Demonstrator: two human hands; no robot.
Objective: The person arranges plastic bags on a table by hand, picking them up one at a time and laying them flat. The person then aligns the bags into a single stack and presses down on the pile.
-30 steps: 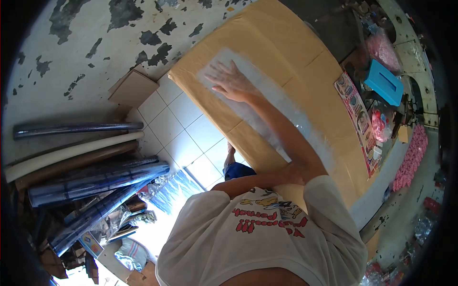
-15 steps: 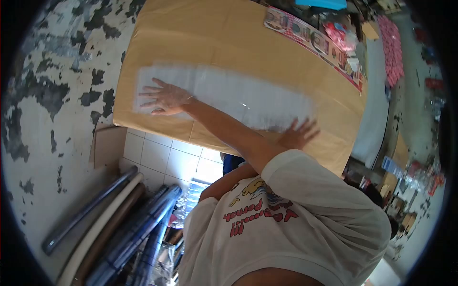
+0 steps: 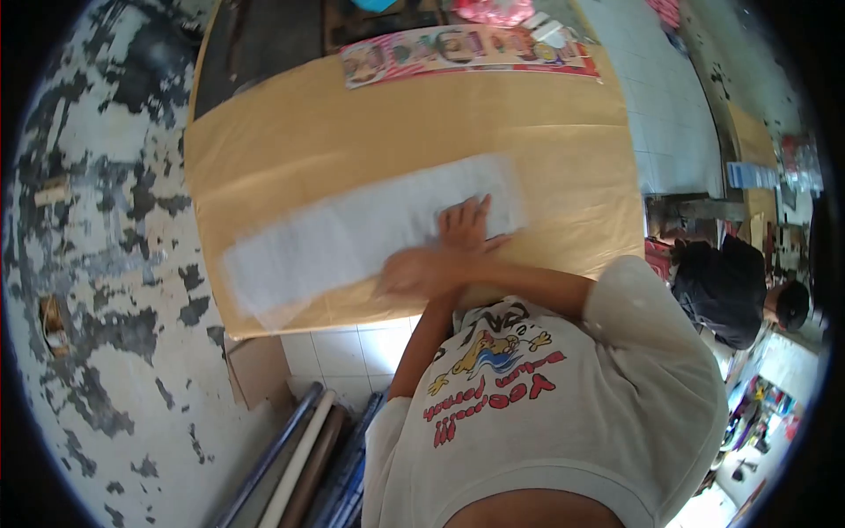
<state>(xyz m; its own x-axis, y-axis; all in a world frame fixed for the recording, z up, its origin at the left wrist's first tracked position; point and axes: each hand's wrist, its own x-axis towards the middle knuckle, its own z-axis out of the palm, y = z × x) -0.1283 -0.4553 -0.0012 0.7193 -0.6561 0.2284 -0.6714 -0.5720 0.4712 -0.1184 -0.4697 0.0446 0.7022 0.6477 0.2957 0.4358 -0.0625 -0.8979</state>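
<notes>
A long, whitish, thin sheet lies slantwise across the brown-covered table, its edges blurred and its left end near the table's front edge. My left hand rests on the right part of this sheet, fingers spread. Crossing over my left forearm, my right arm reaches leftward. My right hand is at the sheet's near edge, smeared by motion, its fingers not distinct.
Along the table's far side lies a pink printed strip, with a pink plastic bundle behind it. Long rolls lean at the lower left beside a peeling wall. A person in dark clothing is at the right.
My right hand has drawn back from the sheet's left end toward the middle. My left hand has settled on the sheet's right part. The view has turned, and the sheet now slants the other way.
</notes>
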